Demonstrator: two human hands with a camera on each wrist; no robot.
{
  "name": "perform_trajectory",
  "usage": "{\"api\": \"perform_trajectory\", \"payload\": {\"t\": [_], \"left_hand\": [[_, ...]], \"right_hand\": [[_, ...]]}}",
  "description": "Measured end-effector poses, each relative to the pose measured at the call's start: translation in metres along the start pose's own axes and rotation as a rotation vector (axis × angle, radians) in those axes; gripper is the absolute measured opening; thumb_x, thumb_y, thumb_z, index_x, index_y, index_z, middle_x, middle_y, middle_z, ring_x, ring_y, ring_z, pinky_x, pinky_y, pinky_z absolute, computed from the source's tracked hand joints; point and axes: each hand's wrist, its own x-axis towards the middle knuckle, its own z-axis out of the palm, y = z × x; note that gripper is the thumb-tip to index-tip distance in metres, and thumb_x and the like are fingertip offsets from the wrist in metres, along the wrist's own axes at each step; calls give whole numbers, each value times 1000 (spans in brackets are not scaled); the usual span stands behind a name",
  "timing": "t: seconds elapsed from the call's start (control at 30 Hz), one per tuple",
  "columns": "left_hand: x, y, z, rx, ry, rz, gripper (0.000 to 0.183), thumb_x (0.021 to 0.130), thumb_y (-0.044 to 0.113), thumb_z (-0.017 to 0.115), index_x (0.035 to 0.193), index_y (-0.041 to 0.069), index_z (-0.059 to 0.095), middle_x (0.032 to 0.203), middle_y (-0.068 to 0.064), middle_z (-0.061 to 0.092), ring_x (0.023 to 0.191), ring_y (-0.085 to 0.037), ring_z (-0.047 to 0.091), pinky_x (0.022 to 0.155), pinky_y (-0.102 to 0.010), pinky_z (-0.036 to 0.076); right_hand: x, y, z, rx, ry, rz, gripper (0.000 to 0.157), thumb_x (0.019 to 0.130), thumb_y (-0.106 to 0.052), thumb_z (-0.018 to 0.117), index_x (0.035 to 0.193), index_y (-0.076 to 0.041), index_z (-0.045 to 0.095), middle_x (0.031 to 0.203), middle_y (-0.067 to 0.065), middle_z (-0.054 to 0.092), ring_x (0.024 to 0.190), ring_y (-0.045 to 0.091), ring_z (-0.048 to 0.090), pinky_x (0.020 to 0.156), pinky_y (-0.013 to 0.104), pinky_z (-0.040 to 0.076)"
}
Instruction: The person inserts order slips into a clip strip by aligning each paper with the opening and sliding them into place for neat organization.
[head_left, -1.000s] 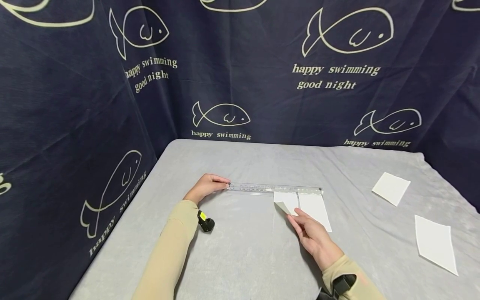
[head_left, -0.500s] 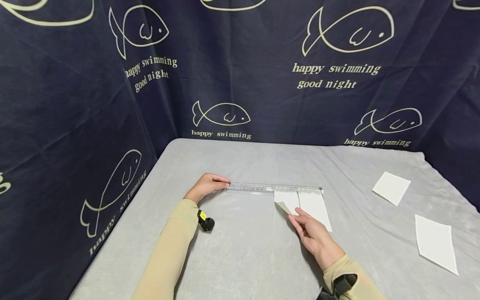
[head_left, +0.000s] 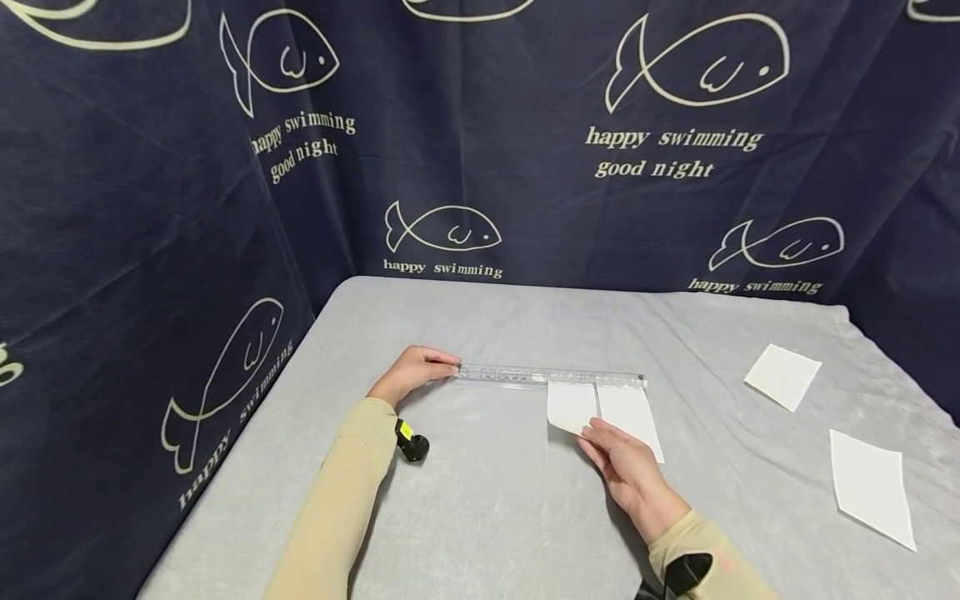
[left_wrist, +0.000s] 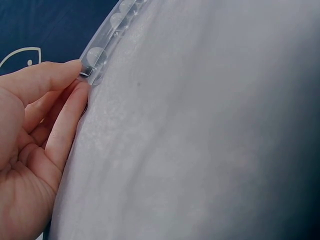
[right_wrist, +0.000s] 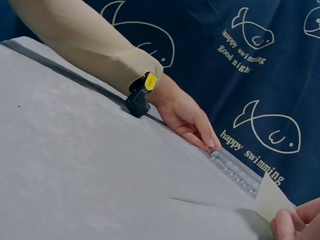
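Note:
A long clear plastic rail [head_left: 510, 375], with a row of round clear beads along it, lies crosswise on the table. My left hand [head_left: 408, 375] pinches its dark-tipped left end between thumb and fingers, seen close in the left wrist view on the rail [left_wrist: 102, 47]. Two white paper slips sit side by side at the rail's right half, their top edges at it. With my right hand [head_left: 630, 475] I pinch the left slip [head_left: 570, 403] by its lower right corner; its lower edge bows up off the table. The right slip [head_left: 628, 412] lies flat, partly behind my fingers.
Two more white paper pieces lie apart on the right, a small one [head_left: 783, 377] farther back and a larger one [head_left: 872, 490] nearer. A grey cloth covers the table [head_left: 480, 500]. Dark blue curtains [head_left: 517, 108] with fish prints stand behind and at the sides.
The left slip's lower left corner, folded up with its underside showing before, has dropped and now spreads out. My right hand has shifted only slightly; my left hand and the rail have stayed put.

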Motion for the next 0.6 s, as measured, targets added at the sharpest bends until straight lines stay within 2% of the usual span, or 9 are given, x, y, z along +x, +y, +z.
{"api": "perform_trajectory", "payload": {"t": [0.13, 0.23, 0.37, 0.5, 0.6], "left_hand": [[-1, 0, -1, 4, -5, 2, 19, 78, 20, 76, 97, 16, 76, 103, 2, 68, 87, -12, 57, 73, -25, 45], [0, -1, -1, 5, -8, 3, 19, 78, 20, 76, 97, 17, 76, 105, 2, 67, 93, -12, 57, 77, -27, 45], [0, -1, -1, 7, -11, 5, 19, 78, 21, 76, 97, 17, 76, 106, 2, 67, 97, -13, 57, 81, -29, 45], [0, -1, -1, 5, -7, 8, 19, 78, 21, 76, 97, 16, 76, 105, 1, 68, 91, -12, 58, 76, -26, 46], [-1, -1, 0, 3, -1, 17, 20, 78, 20, 76, 97, 14, 76, 103, 0, 68, 85, -11, 57, 71, -24, 46]], "right_hand": [[-1, 2, -1, -49, 24, -24, 56, 87, 14, 50, 137, 18, 26, 103, 13, 57, 76, 7, 64, 83, 23, 48], [-2, 4, -1, -91, 40, -35, 57, 85, 15, 52, 137, 17, 27, 118, 20, 49, 76, 6, 63, 82, 23, 48], [-3, 6, -2, -137, 64, -41, 56, 86, 13, 52, 137, 16, 30, 127, 23, 42, 75, 3, 62, 82, 21, 48], [-4, 6, -3, -169, 87, -54, 54, 86, 13, 51, 136, 15, 32, 127, 21, 44, 75, 1, 61, 81, 21, 48], [-5, 7, -3, -186, 98, -71, 54, 85, 12, 53, 135, 16, 34, 117, 17, 50, 73, 2, 62, 79, 21, 50]]}}
